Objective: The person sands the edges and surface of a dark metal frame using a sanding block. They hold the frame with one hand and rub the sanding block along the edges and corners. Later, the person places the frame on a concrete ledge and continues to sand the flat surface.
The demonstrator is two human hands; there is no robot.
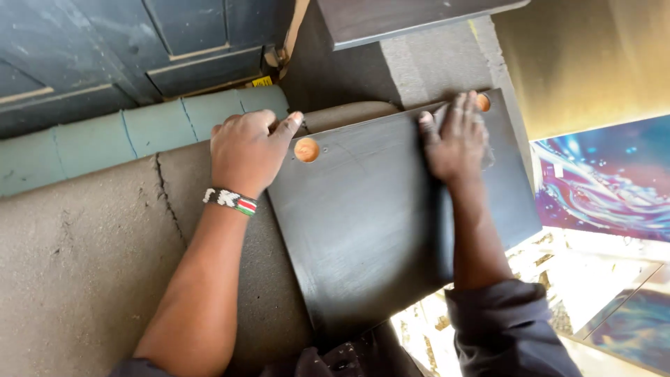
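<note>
The left hand [244, 150] grips the far corner of the flat black-painted wooden board [377, 216]; the right hand [457, 139] presses flat, fingers together. Overhanging the brown foam slab [91, 258], the board could tip or slide if pressure grows uneven.

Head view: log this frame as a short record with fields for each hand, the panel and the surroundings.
left hand: grips the panel's left edge; beaded wristband on the wrist
right hand: flat on the panel's upper right, something pale under the palm, kind unclear
panel: dark, flat, two round wood-coloured holes
support: brown foam pad
behind: dark door
right: blue picture
</note>
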